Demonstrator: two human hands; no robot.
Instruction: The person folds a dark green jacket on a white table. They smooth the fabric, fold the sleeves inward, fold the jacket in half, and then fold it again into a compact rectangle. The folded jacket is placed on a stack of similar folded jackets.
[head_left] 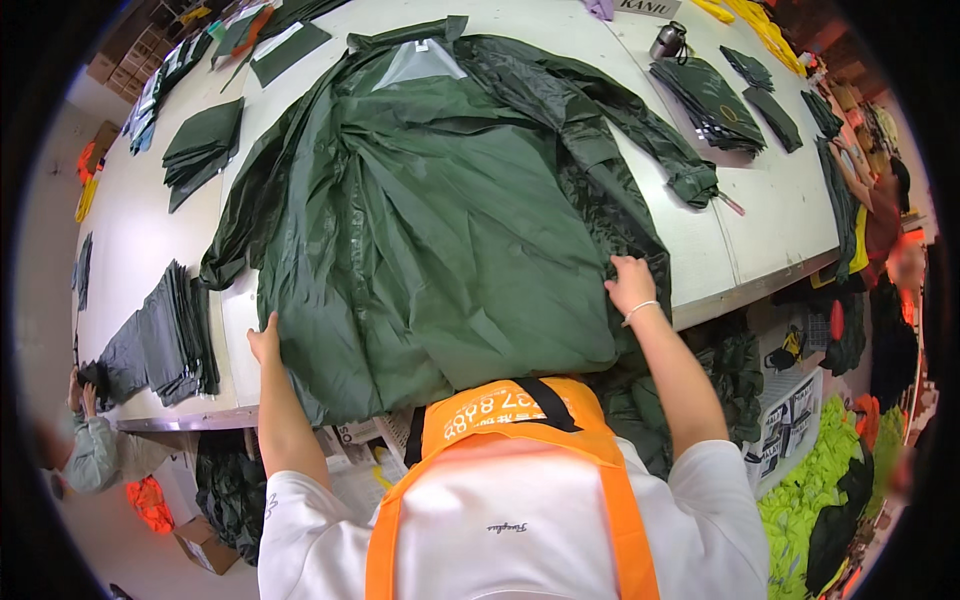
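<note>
A dark green rain jacket (460, 220) lies spread over the white table, its collar (410, 35) at the far side and its hem hanging over the near edge. Its sleeves stretch out to both sides, and a pale lining shows under the collar. My left hand (264, 338) is closed on the jacket's left side near the hem. On the opposite side my right hand (631, 286), with a light band at the wrist, pinches the fabric edge. The fingertips of both hands are partly hidden by the cloth.
Folded dark green garments (203, 148) lie at the left, with a larger stack (172, 335) nearer. At the far right are another folded pile (708, 105) and a dark bottle (669, 42). Yellow-green garments (815, 510) fill the lower right. A co-worker's hands (83, 393) touch dark cloth at far left.
</note>
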